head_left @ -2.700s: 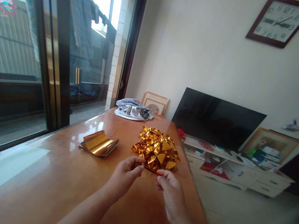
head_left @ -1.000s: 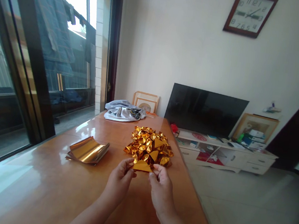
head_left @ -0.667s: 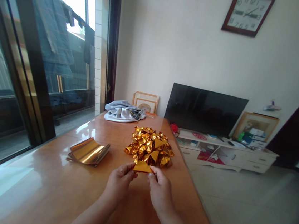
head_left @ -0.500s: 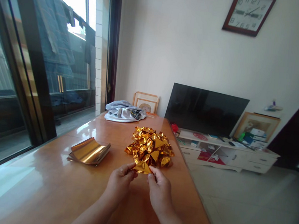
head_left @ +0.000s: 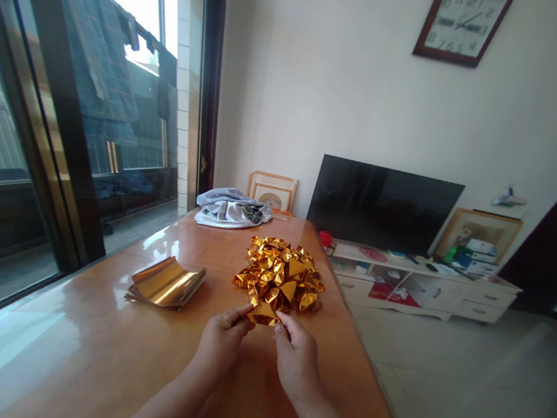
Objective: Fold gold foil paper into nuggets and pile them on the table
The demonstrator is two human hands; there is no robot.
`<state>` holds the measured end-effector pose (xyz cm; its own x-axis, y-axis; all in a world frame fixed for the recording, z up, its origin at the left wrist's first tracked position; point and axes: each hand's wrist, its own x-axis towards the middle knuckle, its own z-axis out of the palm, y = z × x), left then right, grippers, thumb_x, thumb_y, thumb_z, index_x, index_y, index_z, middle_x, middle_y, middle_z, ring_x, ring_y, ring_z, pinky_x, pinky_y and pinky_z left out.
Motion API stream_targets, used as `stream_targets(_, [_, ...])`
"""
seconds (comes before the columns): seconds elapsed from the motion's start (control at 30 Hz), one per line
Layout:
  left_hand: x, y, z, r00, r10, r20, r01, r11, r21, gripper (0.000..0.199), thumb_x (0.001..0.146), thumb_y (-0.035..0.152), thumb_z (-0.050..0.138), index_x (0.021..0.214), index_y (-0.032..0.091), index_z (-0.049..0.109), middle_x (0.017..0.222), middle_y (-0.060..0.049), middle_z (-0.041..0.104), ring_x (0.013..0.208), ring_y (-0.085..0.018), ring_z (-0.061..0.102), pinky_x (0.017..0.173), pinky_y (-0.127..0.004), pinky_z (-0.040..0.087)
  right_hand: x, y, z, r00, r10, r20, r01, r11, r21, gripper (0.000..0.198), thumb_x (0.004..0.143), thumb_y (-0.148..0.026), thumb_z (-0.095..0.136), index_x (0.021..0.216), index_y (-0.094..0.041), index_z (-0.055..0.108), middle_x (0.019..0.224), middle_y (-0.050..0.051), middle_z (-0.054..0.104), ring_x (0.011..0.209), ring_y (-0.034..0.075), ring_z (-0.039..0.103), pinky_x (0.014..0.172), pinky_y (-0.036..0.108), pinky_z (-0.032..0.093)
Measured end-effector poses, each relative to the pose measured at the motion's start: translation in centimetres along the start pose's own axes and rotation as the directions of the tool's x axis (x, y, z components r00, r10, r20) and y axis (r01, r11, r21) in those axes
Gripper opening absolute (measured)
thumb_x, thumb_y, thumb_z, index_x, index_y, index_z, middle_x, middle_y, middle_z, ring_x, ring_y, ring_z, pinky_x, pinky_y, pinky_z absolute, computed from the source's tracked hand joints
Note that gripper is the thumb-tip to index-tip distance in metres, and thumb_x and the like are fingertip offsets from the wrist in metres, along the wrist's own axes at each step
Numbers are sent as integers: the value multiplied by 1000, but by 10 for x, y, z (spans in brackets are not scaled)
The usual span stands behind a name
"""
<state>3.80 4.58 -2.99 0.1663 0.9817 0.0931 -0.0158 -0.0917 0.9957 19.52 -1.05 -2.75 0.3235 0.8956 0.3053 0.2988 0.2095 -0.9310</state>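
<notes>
Between my two hands is a small folded piece of gold foil paper (head_left: pixel 263 313), held a little above the table. My left hand (head_left: pixel 225 334) pinches its left end with thumb and fingers. Its right end is pinched by my right hand (head_left: pixel 297 347). Just beyond the fingertips lies a heap of folded gold foil pieces (head_left: pixel 280 273), shiny and creased. To the left of my hands rests a stack of gold foil sheets (head_left: pixel 167 281), the top ones curling upward.
The polished wooden table (head_left: pixel 90 362) has its right edge beside my right forearm. Grey cloth (head_left: pixel 231 209) lies bunched at the far end, near framed pictures (head_left: pixel 284 197). Beyond stand a television (head_left: pixel 384 204) and a white cabinet (head_left: pixel 479 302). Glass sliding doors (head_left: pixel 98 114) are on the left.
The foil piece between my hands has changed shape slightly, its top now flatter and its middle less peaked. My hands stay nearly in place; the heap and the stack look the same.
</notes>
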Motion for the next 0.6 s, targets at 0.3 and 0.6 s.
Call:
stream_targets(0.3, [5,-5,-1,998,18,63,-20,999,31,43,74,29,69,114,16,77,97,-9,78,92,-26,68,83,-34,50,-2,-7,0,998,-40,58,40,999,12,37,94,-37,53,119,-20,73,108,10,76,96,27,70,86,37,54])
stream_targets(0.6, [-3,4,5,999,-25,-28,23,996,-84,35,70,30,70,102,15,72,82,-5,74,77,-20,67,70,-29,50,1,1,3,1000,2,-16,-1,999,37,22,91,-37,57,102,-21,66,95,7,75,86,23,69,77,33,54])
